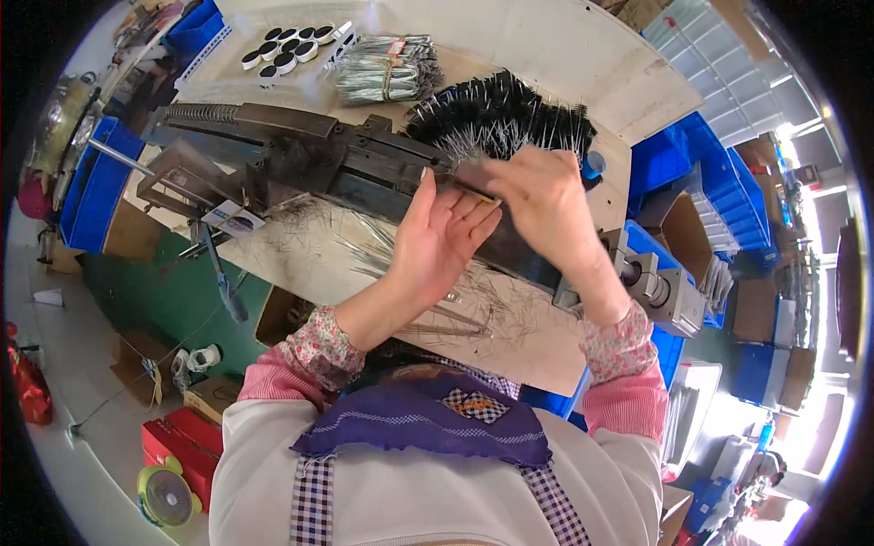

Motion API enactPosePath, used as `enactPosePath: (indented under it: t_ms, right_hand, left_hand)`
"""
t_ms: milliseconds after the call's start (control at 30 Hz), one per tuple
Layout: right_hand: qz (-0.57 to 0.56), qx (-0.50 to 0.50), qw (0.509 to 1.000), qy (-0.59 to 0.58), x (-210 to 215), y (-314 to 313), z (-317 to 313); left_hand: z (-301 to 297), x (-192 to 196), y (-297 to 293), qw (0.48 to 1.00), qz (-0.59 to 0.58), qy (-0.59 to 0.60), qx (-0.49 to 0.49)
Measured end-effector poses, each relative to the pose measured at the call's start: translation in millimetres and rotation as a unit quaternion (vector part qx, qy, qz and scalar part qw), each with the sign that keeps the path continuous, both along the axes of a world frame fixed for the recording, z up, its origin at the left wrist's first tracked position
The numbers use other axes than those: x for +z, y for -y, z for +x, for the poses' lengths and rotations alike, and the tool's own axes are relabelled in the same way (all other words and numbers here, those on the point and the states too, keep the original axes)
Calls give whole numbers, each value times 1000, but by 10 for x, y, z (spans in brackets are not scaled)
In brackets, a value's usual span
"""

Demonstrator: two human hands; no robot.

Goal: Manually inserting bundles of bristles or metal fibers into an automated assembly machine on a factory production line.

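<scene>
My left hand (442, 232) is turned palm up in front of the dark metal machine (355, 164), its fingers stretched out and apart. Just right of it, my right hand (546, 196) is curled with its fingertips drawn together. Between the two hands lies a small dark piece with a yellow edge (487, 199), near both sets of fingertips. Motion blur and the fingers hide what exactly the right hand grips. Behind the hands is a pile of twisted-wire brushes (510, 109) with black bristles and bare wire stems.
A tied bundle of wires (387, 73) lies beside a clear bin (205, 86) of black-topped white rolls (285, 62). Loose wires (369, 250) and bristle scraps litter the wooden table (528, 350). A motor-like metal part (674, 296) sits at the right, with blue bins (660, 159) beyond.
</scene>
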State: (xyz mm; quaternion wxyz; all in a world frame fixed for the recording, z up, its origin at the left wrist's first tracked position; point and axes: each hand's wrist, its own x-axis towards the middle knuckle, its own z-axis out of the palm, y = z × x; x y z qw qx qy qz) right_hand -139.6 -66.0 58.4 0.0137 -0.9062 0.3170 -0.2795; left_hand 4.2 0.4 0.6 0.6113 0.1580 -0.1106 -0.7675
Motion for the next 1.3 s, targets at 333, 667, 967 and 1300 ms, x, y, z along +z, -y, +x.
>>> enactPosePath:
  t_ms: [333, 667, 967, 1300]
  right_hand:
    - [99, -12, 995, -8, -37, 87, -123]
    - [29, 28, 999, -18, -23, -72, 28]
    - [99, -103, 981, -135, 113, -322, 139]
    - [-35, -63, 988, -138, -72, -306, 12]
  left_hand:
    - [64, 15, -6, 999, 4, 31, -11]
    - [17, 2, 18, 1000, 25, 5, 7]
    - [118, -38, -22, 1000, 17, 15, 12]
    - [116, 1, 117, 996, 19, 72, -42]
